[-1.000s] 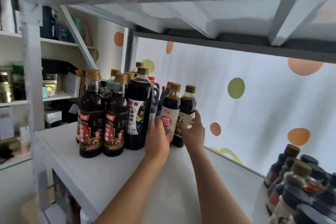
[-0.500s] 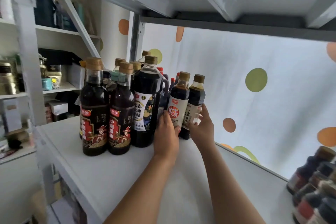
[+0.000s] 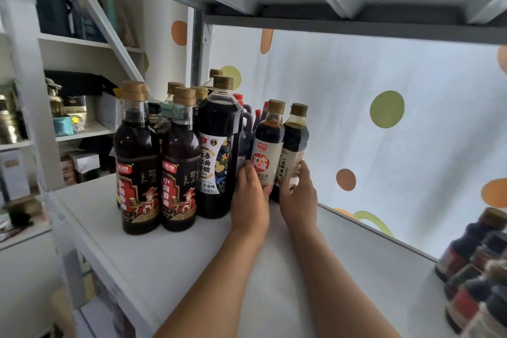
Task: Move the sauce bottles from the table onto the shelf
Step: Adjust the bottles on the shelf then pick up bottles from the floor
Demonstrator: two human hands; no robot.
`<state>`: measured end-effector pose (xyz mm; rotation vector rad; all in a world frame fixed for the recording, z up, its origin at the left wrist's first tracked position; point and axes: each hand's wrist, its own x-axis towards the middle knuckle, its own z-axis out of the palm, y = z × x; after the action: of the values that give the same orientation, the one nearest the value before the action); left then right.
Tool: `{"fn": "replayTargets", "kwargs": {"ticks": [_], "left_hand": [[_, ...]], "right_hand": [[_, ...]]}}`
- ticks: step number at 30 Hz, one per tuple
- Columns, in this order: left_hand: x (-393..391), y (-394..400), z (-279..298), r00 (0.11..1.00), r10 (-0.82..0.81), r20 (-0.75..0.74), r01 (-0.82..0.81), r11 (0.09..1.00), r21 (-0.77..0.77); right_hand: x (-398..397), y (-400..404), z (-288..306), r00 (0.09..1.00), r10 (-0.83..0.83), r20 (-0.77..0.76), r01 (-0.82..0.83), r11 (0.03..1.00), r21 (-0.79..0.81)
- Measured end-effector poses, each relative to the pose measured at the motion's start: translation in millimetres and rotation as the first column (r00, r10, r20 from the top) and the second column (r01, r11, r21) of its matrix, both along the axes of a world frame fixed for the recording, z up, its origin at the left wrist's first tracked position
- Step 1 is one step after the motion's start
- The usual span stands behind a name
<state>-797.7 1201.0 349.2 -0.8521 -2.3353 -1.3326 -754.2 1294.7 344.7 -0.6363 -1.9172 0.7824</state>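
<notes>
Unmoved since earlier, left hand (image 3: 251, 200) and right hand (image 3: 297, 200) clasp two bottles (image 3: 279, 151) beside tall vinegar bottle (image 3: 218, 151).

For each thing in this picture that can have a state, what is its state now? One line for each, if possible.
Left hand: wrapped on the orange-label bottle.
Right hand: wrapped on the beige-label bottle.
Orange-label bottle: upright on the shelf, capped.
Beige-label bottle: upright, capped, touching the orange-label bottle.
Tall vinegar bottle: upright, capped.
Two red-label bottles: upright, capped, side by side.
Shelf: front part bare.
</notes>
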Motion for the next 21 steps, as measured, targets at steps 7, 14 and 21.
{"fn": "replayTargets", "kwargs": {"ticks": [7,14,21], "left_hand": [[-0.2,1.9,-2.8,1.000,-0.002,-0.007,0.001,0.998,-0.064],[18.7,-15.6,-7.7,0.987,0.044,0.152,0.001,0.960,-0.279],[57.1,-64.0,-6.6,0.989,-0.149,-0.006,0.107,0.738,-0.666]], "right_hand": [[6.6,-4.7,-0.8,0.990,-0.056,0.130,0.049,0.998,0.050],[40.8,-39.1,3.1,0.797,-0.282,0.533,0.155,0.950,0.271],[96.1,-81.5,7.4,0.682,-0.176,0.710,0.104,0.984,0.144]]}}
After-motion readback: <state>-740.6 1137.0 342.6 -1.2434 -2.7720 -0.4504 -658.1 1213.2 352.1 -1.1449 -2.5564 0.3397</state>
